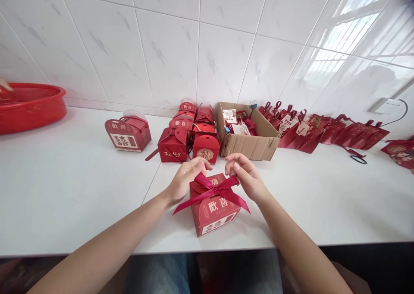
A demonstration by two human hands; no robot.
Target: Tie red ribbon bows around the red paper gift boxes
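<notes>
A small red gift box (213, 212) with gold characters stands near the front edge of the white counter (64, 190). A dark red ribbon (215, 191) is tied in a bow across its top, with its tails hanging off both sides. My left hand (186, 178) pinches the bow's left loop, fingers curled. My right hand (246, 176) pinches the right loop in the same way. Both hands sit just above the box's back edge.
Several closed red gift boxes (190, 134) cluster behind. A cardboard box (247, 145) holds tags and ribbons. Flat red boxes (320, 132) lie in a row at the right. A red basin (29, 106) sits far left. A black loop (358, 159) lies at the right.
</notes>
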